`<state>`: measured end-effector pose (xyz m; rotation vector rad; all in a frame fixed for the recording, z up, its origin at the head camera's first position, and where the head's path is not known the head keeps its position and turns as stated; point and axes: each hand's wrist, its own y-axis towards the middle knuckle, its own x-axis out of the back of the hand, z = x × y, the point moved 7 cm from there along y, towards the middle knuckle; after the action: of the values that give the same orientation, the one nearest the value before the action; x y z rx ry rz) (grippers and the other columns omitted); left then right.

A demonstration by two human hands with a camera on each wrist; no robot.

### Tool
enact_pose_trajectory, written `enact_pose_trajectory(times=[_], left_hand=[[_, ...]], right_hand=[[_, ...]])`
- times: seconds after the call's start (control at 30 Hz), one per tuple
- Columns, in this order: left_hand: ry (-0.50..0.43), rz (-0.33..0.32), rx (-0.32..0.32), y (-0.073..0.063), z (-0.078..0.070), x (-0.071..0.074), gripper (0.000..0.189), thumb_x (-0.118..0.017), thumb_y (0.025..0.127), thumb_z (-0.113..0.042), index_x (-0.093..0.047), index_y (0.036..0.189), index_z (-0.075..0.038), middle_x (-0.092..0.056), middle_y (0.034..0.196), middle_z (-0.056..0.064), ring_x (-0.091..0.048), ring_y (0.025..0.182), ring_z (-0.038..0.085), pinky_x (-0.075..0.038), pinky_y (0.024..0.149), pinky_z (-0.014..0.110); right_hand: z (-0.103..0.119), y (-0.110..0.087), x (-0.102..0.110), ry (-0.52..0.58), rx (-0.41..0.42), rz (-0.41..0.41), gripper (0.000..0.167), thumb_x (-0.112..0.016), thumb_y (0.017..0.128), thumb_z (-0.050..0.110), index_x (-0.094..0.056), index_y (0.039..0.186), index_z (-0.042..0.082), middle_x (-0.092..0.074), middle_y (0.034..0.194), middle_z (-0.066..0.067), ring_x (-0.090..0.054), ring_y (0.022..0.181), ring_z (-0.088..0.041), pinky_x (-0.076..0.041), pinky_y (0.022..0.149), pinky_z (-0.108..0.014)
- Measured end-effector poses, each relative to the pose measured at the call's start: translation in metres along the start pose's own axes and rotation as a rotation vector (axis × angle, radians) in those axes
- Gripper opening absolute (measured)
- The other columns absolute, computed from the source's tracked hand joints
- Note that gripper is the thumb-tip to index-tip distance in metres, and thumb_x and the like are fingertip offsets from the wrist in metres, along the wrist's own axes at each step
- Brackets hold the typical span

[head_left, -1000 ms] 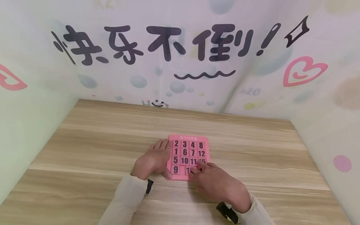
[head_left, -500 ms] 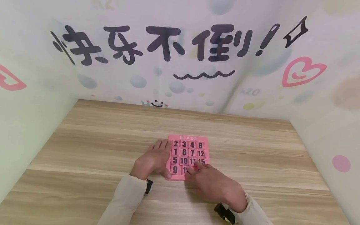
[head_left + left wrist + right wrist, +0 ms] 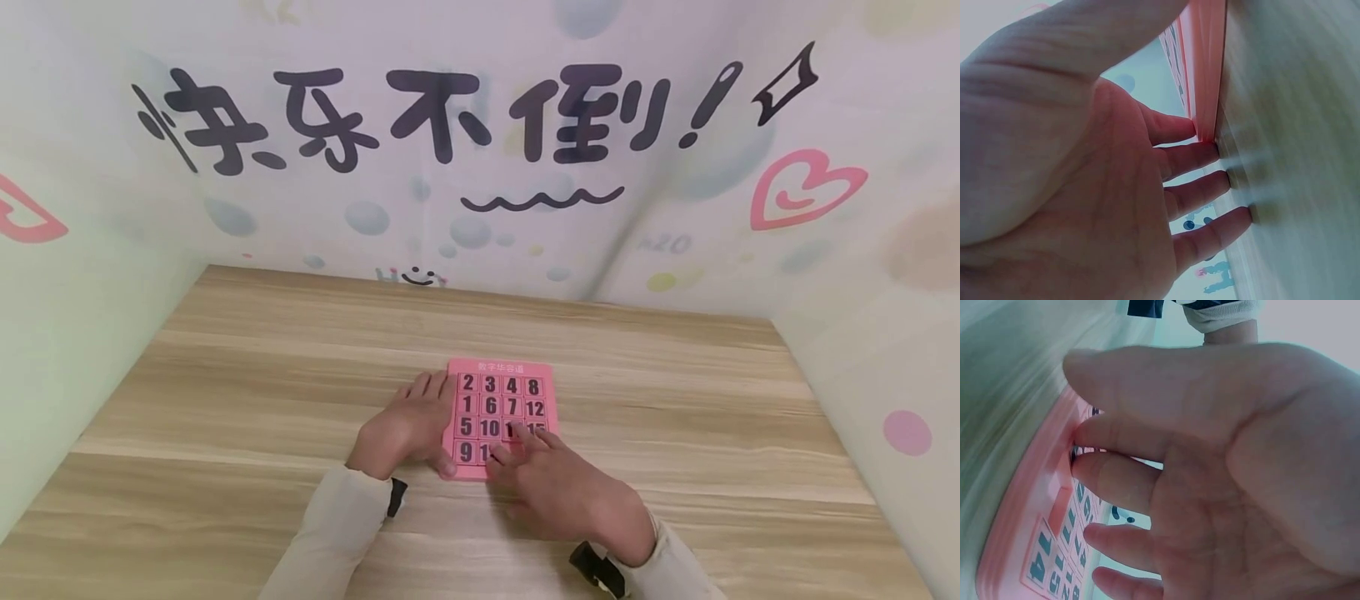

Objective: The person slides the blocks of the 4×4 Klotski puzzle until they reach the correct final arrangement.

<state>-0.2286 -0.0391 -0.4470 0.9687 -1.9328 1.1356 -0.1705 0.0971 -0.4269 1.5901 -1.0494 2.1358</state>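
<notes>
A pink number sliding puzzle [image 3: 453, 365] lies flat on the table, its numbered tiles in rows. My left hand [image 3: 405, 429] rests against its left side, thumb at the lower left corner. In the left wrist view its fingers [image 3: 1200, 190] are fairly straight, their tips at the tabletop beside the pink edge. My right hand [image 3: 562, 487] reaches over the lower right part, two fingertips touching the bottom row at a tile starting with 1 [image 3: 483, 452]. That tile's second digit is hidden. In the right wrist view a gap [image 3: 1059, 509] shows beside the 14 tile [image 3: 1039, 556].
The wood-grain table [image 3: 247, 400] extends around the puzzle on all sides. A printed cloth wall [image 3: 322, 217] stands behind it, with side walls at left and right. Black straps [image 3: 597, 569] sit at both wrists.
The right hand has moved slightly left, and the bottom-row tile under its fingers has slid left against the 9 tile. The left hand stays at the puzzle's left side.
</notes>
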Motion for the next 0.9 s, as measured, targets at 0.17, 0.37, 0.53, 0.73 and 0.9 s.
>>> enact_pose_trajectory(times=[0.17,0.37,0.53,0.73,0.9], left_hand=[[0.013,0.001,0.002,0.0,0.0,0.0,0.123,-0.09,0.067,-0.037,-0.016,0.156,0.003,-0.018,0.162,0.02,-0.019,0.148,0.038,-0.019,0.123,0.051],[0.026,0.007,0.018,0.0,0.003,-0.002,0.124,-0.09,0.066,-0.038,-0.015,0.156,0.003,-0.016,0.163,0.02,-0.017,0.149,0.038,-0.018,0.124,0.05],[0.014,0.008,0.017,0.002,0.003,-0.002,0.125,-0.09,0.066,-0.037,-0.014,0.157,0.002,-0.015,0.164,0.02,-0.015,0.15,0.038,-0.017,0.124,0.05],[0.004,0.005,0.018,0.001,0.002,-0.002,0.125,-0.091,0.066,-0.037,-0.014,0.157,0.003,-0.015,0.164,0.02,-0.016,0.15,0.038,-0.018,0.124,0.051],[0.005,0.002,0.006,0.0,0.001,-0.001,0.125,-0.091,0.066,-0.036,-0.015,0.157,0.002,-0.016,0.163,0.02,-0.017,0.149,0.037,-0.017,0.124,0.049]], right_hand=[[-0.004,-0.003,0.002,-0.008,0.027,0.002,0.052,-0.061,0.097,0.033,-0.051,0.147,0.023,-0.044,0.154,0.002,-0.03,0.146,-0.038,-0.028,0.119,-0.054],[-0.021,-0.015,0.018,0.047,0.045,-0.078,0.042,-0.056,0.101,0.026,-0.056,0.142,0.019,-0.051,0.148,-0.003,-0.034,0.144,-0.038,-0.031,0.115,-0.059],[-0.043,-0.029,0.022,0.057,-0.015,-0.105,0.041,-0.058,0.1,0.021,-0.058,0.139,0.011,-0.055,0.144,-0.012,-0.037,0.141,-0.044,-0.035,0.111,-0.062],[-0.045,-0.039,0.012,0.002,0.027,-0.122,0.045,-0.054,0.101,0.018,-0.051,0.146,0.014,-0.047,0.15,-0.014,-0.036,0.141,-0.047,-0.039,0.108,-0.062],[-0.045,-0.046,0.009,0.028,0.026,-0.146,0.042,-0.055,0.101,0.019,-0.056,0.142,0.023,-0.053,0.146,-0.008,-0.038,0.139,-0.048,-0.04,0.106,-0.064]])
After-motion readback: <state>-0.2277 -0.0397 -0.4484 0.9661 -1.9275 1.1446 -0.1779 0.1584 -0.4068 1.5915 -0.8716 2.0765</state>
